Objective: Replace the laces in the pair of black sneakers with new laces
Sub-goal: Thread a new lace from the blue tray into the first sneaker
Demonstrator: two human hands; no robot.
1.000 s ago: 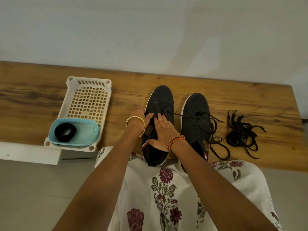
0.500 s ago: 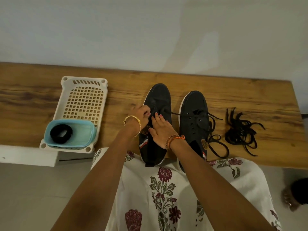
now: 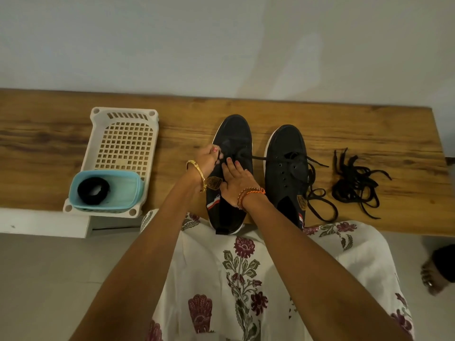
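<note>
The left sneaker [image 3: 231, 168] is standing toe-away on the wooden worktop [image 3: 369, 134], its heel hanging over the near edge. A black lace [image 3: 261, 158] is running taut from its eyelets across to the right sneaker [image 3: 286, 166], which is sitting just beside it with its own lace trailing in loops off its outer side.

Compared with a second ago, the left hand [image 3: 208, 161] is sitting higher along the shoe's outer edge, near the upper eyelets, its grip now pinching what looks like a lace end. The right hand [image 3: 236, 183] is lying flat on the tongue, fingers straight, pressing the shoe steady.

That shift suggests the lacing is working eyelet by eyelet, with this shoe far from finished.

A tangled lace pile [image 3: 354, 185] is lying well apart to the right; a white basket [image 3: 125, 139] with a blue tub [image 3: 133, 190] is standing to the left.
</note>
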